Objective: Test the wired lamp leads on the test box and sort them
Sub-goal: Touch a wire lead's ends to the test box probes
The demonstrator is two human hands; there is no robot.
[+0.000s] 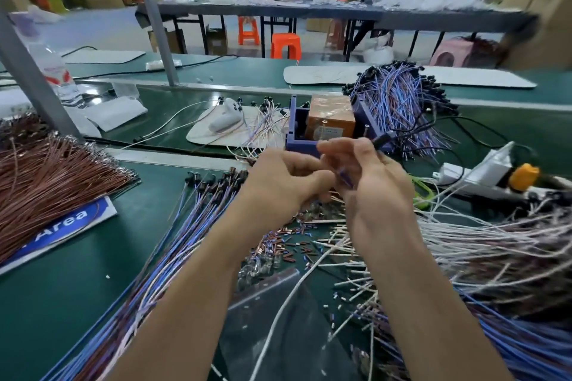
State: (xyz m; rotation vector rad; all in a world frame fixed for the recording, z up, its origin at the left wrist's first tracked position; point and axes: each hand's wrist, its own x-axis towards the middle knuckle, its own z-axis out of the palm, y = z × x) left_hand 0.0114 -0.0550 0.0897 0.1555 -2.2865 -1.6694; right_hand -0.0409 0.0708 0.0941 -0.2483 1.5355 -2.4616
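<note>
A lamp lead is pinched between left hand and right hand, just before the test box.

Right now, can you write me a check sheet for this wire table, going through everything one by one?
Surface: green bench mat, mostly covered.
Job's things: purple test box holding an orange block; blue-purple lamp leads heaped behind it; more leads fanned at left.
Clutter: cut tubing bits, water bottle, white controller.
Grips: left hand and right hand pinch one lead before the box.
Cables: brown wire bundle; black cord by the right fingers; white power strip.
Surroundings: orange stools, cardboard boxes, another worker far behind.
</note>
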